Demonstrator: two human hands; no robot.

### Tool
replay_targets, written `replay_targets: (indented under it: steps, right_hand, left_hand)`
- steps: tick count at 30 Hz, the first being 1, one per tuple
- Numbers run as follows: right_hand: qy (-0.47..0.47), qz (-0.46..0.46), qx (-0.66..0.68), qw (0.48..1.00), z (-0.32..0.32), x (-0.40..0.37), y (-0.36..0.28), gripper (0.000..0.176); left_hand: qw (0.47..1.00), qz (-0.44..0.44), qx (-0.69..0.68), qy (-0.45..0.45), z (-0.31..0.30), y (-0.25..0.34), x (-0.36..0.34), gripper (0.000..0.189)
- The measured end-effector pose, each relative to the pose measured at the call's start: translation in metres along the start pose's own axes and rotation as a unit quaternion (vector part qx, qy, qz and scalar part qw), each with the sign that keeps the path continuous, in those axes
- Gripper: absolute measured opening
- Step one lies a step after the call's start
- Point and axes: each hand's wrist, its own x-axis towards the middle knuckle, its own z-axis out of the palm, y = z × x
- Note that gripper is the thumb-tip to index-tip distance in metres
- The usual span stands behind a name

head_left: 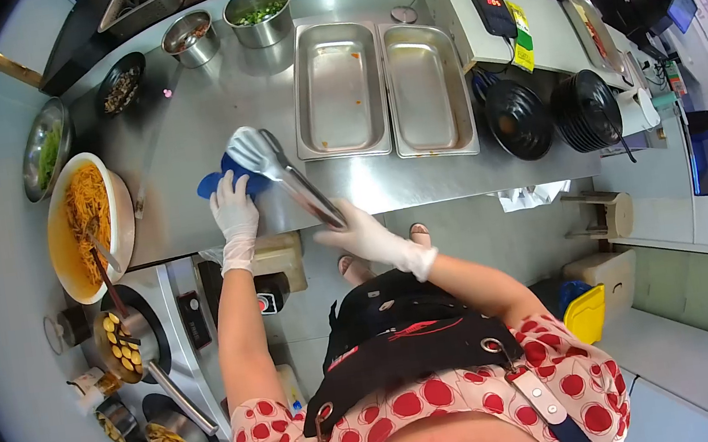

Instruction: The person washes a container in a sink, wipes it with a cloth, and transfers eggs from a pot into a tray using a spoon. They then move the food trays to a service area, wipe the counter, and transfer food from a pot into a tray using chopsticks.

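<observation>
My left hand [234, 212], in a white glove, rests at the counter's front edge with its fingers on a crumpled blue cloth [210, 185]. My right hand [374, 238], gloved too, is closed around the lower end of metal tongs [300, 190]. The broad slotted head of the tongs points up and left, over part of the cloth. Just beyond the tongs, two steel pans [341, 96] lie side by side with a few orange food bits in them.
A white bowl of shredded orange food [121, 226] stands at the left. Steel pots [259, 28] line the back. Black bowls [519, 121] stack at the right. Pans with handles [182, 399] sit on burners at lower left. A stool [617, 214] stands right of the counter.
</observation>
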Motion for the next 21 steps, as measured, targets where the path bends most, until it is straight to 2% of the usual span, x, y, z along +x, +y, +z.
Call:
replay_targets:
  steps: [2,3,5,9,11,15,18,21]
  right_hand:
    - [0.036,-0.006,-0.182,0.983,0.023,0.038,0.023,0.071]
    - [0.035,-0.008,-0.182,0.983,0.029,0.052,0.018,0.071]
    - [0.044,0.015,-0.278,0.959,0.040,0.076,0.003,0.083]
    - [0.051,0.014,-0.331,0.942,0.069,0.116,0.006,0.089]
    - [0.080,-0.067,-0.402,0.909,0.081,0.130,0.015,0.091]
    - [0.070,-0.058,-0.479,0.873,0.095,0.144,0.019,0.092]
    - [0.068,-0.027,-0.503,0.861,0.100,0.147,0.016,0.093]
    - [0.070,-0.044,-0.507,0.858,0.101,0.147,0.015,0.090]
  left_hand:
    - [0.999,-0.047,0.000,-0.011,0.000,-0.016,-0.010,0.044]
    - [0.999,-0.035,0.008,0.012,-0.011,-0.017,-0.015,0.046]
    - [0.996,-0.051,-0.045,0.062,-0.027,-0.018,-0.027,0.049]
    - [0.976,-0.133,-0.110,0.135,-0.032,-0.016,-0.065,0.041]
    - [0.974,-0.141,-0.115,0.135,-0.033,-0.013,-0.078,0.041]
    - [0.968,-0.163,-0.136,0.136,-0.032,-0.013,-0.082,0.039]
    - [0.965,-0.177,-0.161,0.111,-0.029,-0.018,-0.080,0.039]
    - [0.968,-0.163,-0.157,0.104,-0.019,-0.021,-0.078,0.039]
